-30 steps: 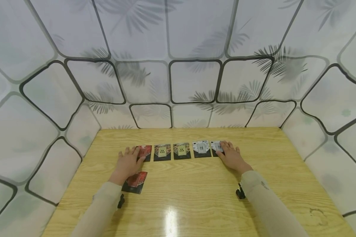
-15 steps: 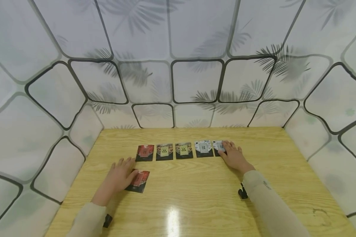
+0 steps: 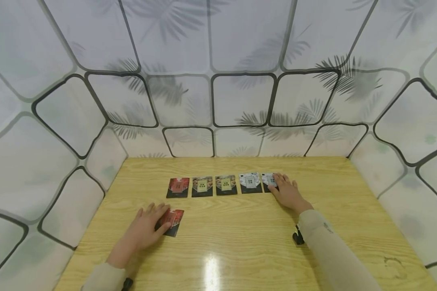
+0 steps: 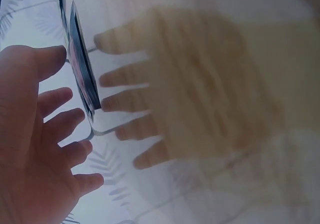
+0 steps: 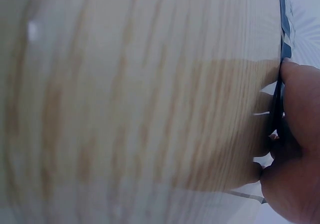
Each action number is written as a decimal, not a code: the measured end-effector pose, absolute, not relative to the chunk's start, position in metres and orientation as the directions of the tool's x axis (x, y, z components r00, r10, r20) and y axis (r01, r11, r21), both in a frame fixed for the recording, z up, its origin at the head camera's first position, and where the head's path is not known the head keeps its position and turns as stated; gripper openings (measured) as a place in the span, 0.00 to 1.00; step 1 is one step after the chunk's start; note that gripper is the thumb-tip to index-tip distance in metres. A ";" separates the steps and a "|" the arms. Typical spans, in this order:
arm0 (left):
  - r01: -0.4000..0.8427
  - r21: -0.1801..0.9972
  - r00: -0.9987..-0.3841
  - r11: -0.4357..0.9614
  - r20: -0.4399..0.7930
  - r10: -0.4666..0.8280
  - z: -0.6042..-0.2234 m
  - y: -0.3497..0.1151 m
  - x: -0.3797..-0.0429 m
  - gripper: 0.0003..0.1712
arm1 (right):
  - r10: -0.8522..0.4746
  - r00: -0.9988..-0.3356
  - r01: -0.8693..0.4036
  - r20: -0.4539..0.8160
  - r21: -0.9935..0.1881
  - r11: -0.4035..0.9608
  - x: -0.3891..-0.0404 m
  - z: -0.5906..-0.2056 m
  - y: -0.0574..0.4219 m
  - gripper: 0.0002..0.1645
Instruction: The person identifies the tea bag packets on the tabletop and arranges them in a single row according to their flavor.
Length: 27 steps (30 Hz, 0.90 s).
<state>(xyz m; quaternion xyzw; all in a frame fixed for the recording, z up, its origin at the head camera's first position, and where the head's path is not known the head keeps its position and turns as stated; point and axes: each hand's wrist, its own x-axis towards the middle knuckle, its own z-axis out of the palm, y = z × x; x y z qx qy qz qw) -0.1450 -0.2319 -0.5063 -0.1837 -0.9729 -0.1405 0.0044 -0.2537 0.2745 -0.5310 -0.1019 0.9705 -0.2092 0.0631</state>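
My left hand [image 3: 145,229] hovers over a flat red-and-black packet [image 3: 176,220] that lies askew at the left, in front of a row of similar packets. In the left wrist view its thumb and spread fingers [image 4: 64,126] are close to the packet's edge [image 4: 85,59]. At the row's right end, my right hand [image 3: 288,195] rests on a white-and-black packet [image 3: 267,184], covering its right side. The right wrist view shows the thumb [image 5: 292,70] at that packet's dark edge [image 5: 278,92].
The row also holds a red packet [image 3: 177,188], two yellow-labelled packets [image 3: 202,187] and another white one [image 3: 250,183]. They lie on a glossy wood-grain table [image 3: 236,238]. Patterned white cloth [image 3: 242,99] walls in the back and sides.
My left hand has left the red packet at the row's left end and moved down toward me, over the askew red packet. My right hand stays on the rightmost packet.
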 end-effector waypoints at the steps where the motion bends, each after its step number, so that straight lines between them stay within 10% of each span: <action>1: 0.355 0.277 -0.933 0.893 0.047 0.356 -0.506 -0.232 -0.144 0.34 | -0.224 -0.971 -0.172 -0.079 -0.419 0.891 -0.254 -0.531 0.274 0.43; 27: 0.310 0.283 -0.947 0.908 0.009 0.320 -0.508 -0.243 -0.143 0.34 | -0.230 -0.971 -0.185 -0.065 -0.405 0.895 -0.252 -0.528 0.273 0.42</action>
